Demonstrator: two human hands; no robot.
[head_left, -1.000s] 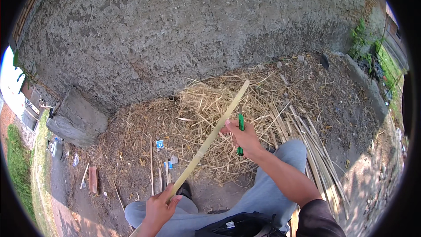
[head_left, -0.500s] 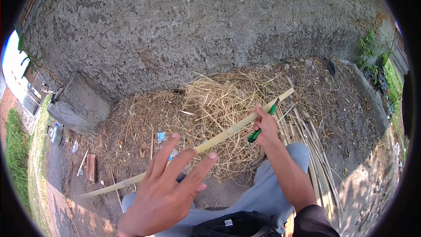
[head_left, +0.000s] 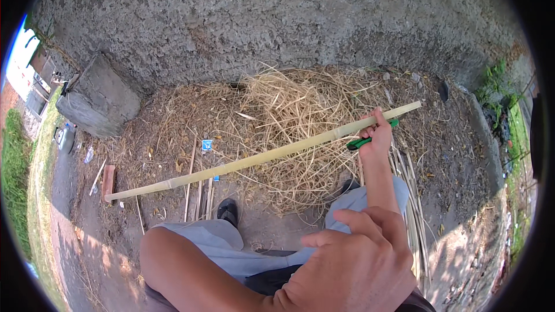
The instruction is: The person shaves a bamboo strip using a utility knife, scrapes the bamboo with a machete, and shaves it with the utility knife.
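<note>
On the ground by a rough grey wall (head_left: 260, 29), sits with knees bent and holds one long, pale bamboo strip (head_left: 277, 151) slantwise over a big heap of curly shavings (head_left: 295, 104). Grips the strip near its right end with the right hand (head_left: 378, 137), fingers closed around it. Holds a green cutter (head_left: 358, 144) in that same hand too, just under the strip. Has the left hand (head_left: 355, 260) up close, in front of the right forearm, well apart from the strip, with fingers half bent. Cannot tell from here if empty or closed around something small.

Has the strip's left end near the left edge of the ground, over the near end of a red brick (head_left: 108, 178). Cannot tell if touching the brick. Has a big grey block (head_left: 101, 95) at the far left corner of the ground, against the wall. Has a little blue packet (head_left: 207, 145) between the brick and the heap, just above the strip in the view. Has a few thin sticks (head_left: 199, 199) lying below the strip, near a black shoe (head_left: 228, 210). Has more long strips (head_left: 413, 214) in a pile toward the right edge of the ground, beside the right knee, and green plants (head_left: 493, 92) at the far right corner.
</note>
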